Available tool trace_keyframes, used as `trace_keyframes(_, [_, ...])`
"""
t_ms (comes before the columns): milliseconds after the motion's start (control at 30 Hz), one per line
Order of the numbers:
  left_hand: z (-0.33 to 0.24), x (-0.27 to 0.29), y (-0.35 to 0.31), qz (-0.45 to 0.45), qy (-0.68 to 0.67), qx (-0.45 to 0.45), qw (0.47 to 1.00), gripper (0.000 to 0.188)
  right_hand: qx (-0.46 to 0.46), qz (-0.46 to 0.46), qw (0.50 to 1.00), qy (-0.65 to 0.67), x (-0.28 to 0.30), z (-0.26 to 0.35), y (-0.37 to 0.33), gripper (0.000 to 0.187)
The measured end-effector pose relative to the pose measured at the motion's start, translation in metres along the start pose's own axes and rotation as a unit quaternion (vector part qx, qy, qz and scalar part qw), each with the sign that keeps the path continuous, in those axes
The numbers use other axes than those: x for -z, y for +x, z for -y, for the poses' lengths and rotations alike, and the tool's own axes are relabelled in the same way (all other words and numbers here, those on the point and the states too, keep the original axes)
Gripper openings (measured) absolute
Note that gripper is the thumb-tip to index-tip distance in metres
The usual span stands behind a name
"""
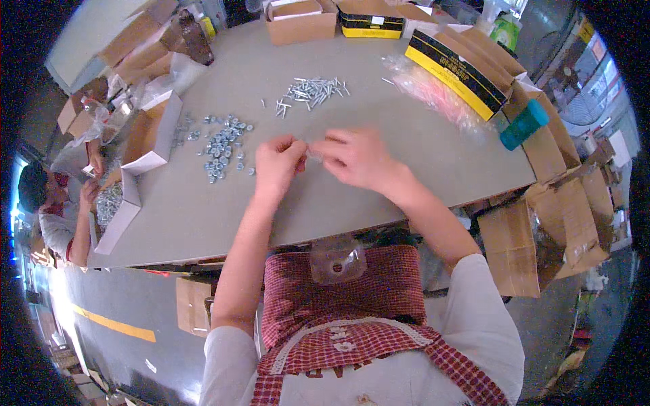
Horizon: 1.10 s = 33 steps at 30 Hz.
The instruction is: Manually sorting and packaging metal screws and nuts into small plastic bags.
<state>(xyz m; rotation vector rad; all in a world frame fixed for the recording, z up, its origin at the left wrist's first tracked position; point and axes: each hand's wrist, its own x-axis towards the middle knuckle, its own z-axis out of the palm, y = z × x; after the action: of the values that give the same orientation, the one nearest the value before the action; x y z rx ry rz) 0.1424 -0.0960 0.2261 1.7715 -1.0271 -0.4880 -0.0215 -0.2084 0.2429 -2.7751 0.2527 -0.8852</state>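
Grey worktable [203,210] fills the middle of the frame, in a cluttered workroom. Centre: left hand [276,162], fingers curled in, thumb near the index; right hand [355,159] just beside it, fingers bent, tips pointing at the left's. Both blurred; a small shiny bit shows between the fingertips, but I cannot tell what it is or whether either hand grips it.

Next out, left of centre, near the left hand: loose pile of short, round silver metal pieces [223,149], a few strays at its edge. Above the hands, upper centre: scattered heap of slim silver pins [317,93].

Upper right: clear plastic bag with a pinkish tint [433,95] lying against a black-and-yellow box [453,74]; teal cylinder [525,125] right of that, tilted. Top centre: open brown carton [301,30]. Upper left: dark brown bottle [195,39]. Left edge: co-worker [61,210], hands raised over a white-sided carton [120,227] holding small metal parts. Lower right: cardboard boxes [511,240] below table level. Lower left: yellow floor stripe [115,323].
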Motion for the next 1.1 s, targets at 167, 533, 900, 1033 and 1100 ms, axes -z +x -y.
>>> trace_keyframes(167, [-0.014,0.030,-0.021,0.110,-0.195,0.068,0.972,0.022,0.127,-0.026,0.989,0.078,0.008,0.017,-0.009,0.021])
trace_keyframes(533, [-0.009,0.064,-0.085,0.061,-0.354,0.098,0.928,0.031,0.102,-0.058,0.991,0.068,0.021,0.082,-0.005,0.021])
trace_keyframes(900, [0.055,0.094,-0.129,-0.279,-0.058,-0.029,0.958,0.012,0.084,0.128,0.987,0.042,0.001,0.104,0.008,0.033])
trace_keyframes(1033, [0.007,0.119,-0.141,-0.302,0.417,-0.222,0.828,0.038,0.110,0.096,0.988,0.044,-0.026,0.120,0.011,0.031])
trace_keyframes(1100, [0.029,0.112,-0.144,-0.272,0.326,-0.225,0.877,0.040,0.186,0.125,0.970,0.092,-0.041,0.141,0.023,0.028])
